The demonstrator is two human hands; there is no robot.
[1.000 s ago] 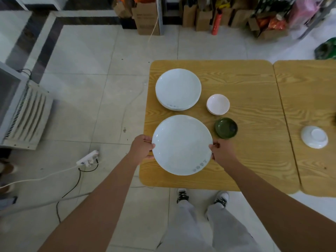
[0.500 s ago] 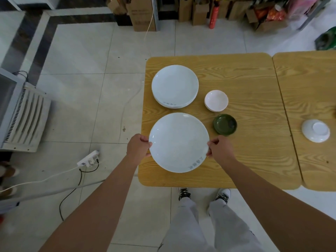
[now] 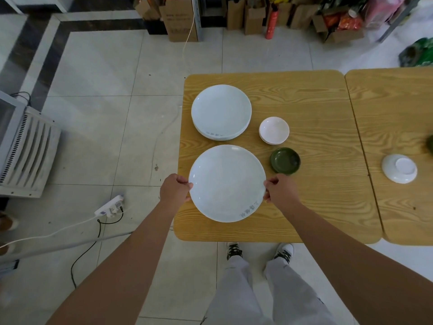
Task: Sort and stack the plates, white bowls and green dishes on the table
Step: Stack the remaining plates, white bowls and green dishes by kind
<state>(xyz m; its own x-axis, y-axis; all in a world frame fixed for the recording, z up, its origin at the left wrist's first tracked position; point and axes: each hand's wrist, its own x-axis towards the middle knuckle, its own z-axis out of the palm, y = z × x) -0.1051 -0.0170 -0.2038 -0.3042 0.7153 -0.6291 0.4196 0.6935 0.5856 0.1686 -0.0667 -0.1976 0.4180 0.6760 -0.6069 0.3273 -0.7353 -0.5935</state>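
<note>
Little is changing from a second ago: large round white plate (image 3: 227, 183) is creeping slightly toward the far stack, and the gap is narrowing a touch. Both hands are keeping the same grip.

Left hand (image 3: 174, 190) is gripping the plate's left rim, fingers curled round the edge, and is hanging over the left edge of the light wooden table (image 3: 316, 113). Right hand (image 3: 280, 192) is gripping the right rim the same way, curled tight on the edge. Nothing else is sitting in either hand. The plate is facing up, level, over the near left part of the table, with printed grey characters on the near-right rim. Cannot tell whether it is resting on the wood or hovering just clear of it.

Stack of matching white plates (image 3: 221, 111) is sitting just beyond it, close but apart. Small stack of white bowls (image 3: 274, 130) is sitting right of that stack. Round dark green dish (image 3: 285, 159) is lying just nearer than the bowls, close to the right hand but not touching it.

Second wooden table (image 3: 393, 102) is butting against the first on the right and carrying an upturned white bowl (image 3: 399, 168), well apart from the rest. A blurred green object (image 3: 430, 146) is showing at the right frame edge; too cut off to identify.

Off the table, a white power strip (image 3: 110, 207) is lying on the tiled floor at left.
</note>
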